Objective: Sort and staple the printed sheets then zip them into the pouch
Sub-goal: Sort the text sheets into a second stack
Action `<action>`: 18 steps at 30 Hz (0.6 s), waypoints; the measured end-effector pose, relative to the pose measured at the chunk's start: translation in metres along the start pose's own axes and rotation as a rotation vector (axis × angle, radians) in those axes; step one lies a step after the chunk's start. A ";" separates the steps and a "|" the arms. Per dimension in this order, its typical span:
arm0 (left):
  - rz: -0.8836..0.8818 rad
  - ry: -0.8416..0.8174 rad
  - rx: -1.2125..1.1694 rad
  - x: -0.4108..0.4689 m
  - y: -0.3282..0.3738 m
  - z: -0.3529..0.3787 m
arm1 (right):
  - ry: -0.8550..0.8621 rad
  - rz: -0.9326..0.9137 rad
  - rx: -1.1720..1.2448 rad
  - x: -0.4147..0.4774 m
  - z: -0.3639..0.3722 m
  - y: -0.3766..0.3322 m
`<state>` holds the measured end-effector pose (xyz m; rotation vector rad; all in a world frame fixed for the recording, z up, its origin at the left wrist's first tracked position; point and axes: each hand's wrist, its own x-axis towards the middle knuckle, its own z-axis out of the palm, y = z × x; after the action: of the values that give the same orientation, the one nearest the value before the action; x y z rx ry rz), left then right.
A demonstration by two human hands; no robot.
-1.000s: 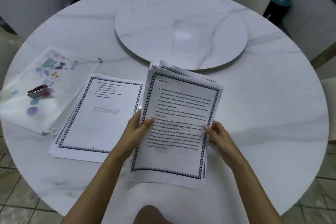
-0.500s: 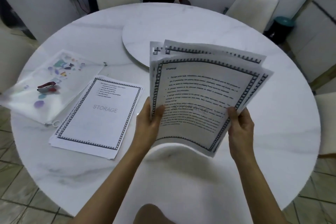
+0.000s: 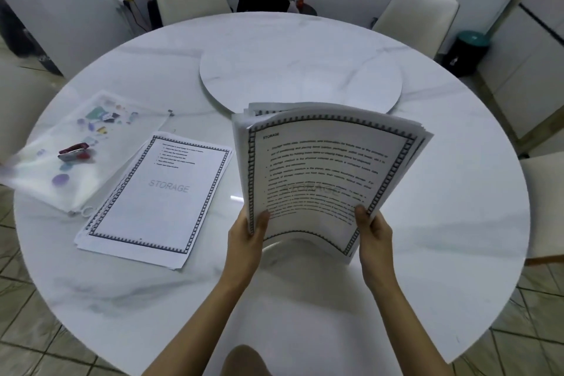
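Barely underway: sorting in hand, stapling and zipping not yet begun

From the head view, I hold a sheaf of printed sheets [image 3: 320, 174] up off the table [image 3: 457, 207]. It bows toward me, and its top page is a bordered sheet of text headed "STORAGE". My left hand [image 3: 244, 238] grips the lower left edge, thumb on the face of the page and fingers behind. My right hand [image 3: 374, 232] pinches the lower right corner the same way. The upper corners of the sheaf fan apart a little, so I take the pages to be loose, not bound.

Left of the sheaf, a second pile [image 3: 158, 192] lies flat on the table. Its top page shows a short list above a grey "STORAGE" watermark, its edges are staggered, and I see no staple in it. Further left lies the translucent pouch [image 3: 45, 168], its near edge meeting that pile; I cannot tell which overlaps which. The red stapler [image 3: 73, 152] sits at the pouch, but I cannot tell whether it is on top or inside, nor whether the zip is open.

I judge the sorting part done, with one pile set down and the rest in my hands. Left to do: finish sorting, square up, staple, slide everything into the pouch and zip it.
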<state>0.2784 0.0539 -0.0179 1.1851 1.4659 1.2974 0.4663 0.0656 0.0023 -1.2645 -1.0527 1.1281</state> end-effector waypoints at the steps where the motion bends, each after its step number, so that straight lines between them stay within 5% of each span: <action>1: 0.014 0.014 0.002 0.000 0.002 0.001 | 0.005 -0.003 -0.014 0.001 0.000 -0.001; 18: -0.056 0.003 0.072 -0.006 -0.006 0.004 | 0.005 0.097 -0.049 -0.006 -0.008 0.015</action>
<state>0.2826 0.0484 -0.0245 1.1810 1.5484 1.2180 0.4726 0.0578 -0.0128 -1.3691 -1.0302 1.1776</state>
